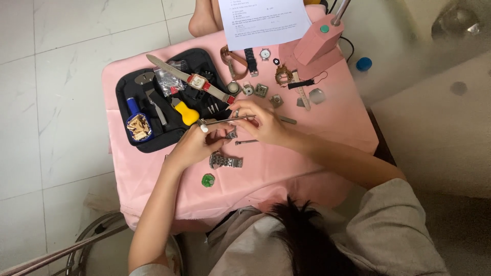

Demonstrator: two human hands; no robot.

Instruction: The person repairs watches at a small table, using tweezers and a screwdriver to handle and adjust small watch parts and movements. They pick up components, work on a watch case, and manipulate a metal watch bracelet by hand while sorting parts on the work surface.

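Hair [307, 240] nearest us; our left hand [192, 145] pinches a watch part [231, 134], right hand [261, 120] grips tweezers [227, 120]. White sheet [263, 20] at twelve o'clock, black kit [153, 102] at ten.

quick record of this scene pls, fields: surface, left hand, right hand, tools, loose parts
surface: small table under a pink cloth
left hand: left hand pinching a small metal part, beside a thin tool
right hand: right hand gripping the thin metal tool
tools: black tool case with a yellow-handled tool and a blue-handled tool
loose parts: metal watch bracelet, green round piece, watch cases
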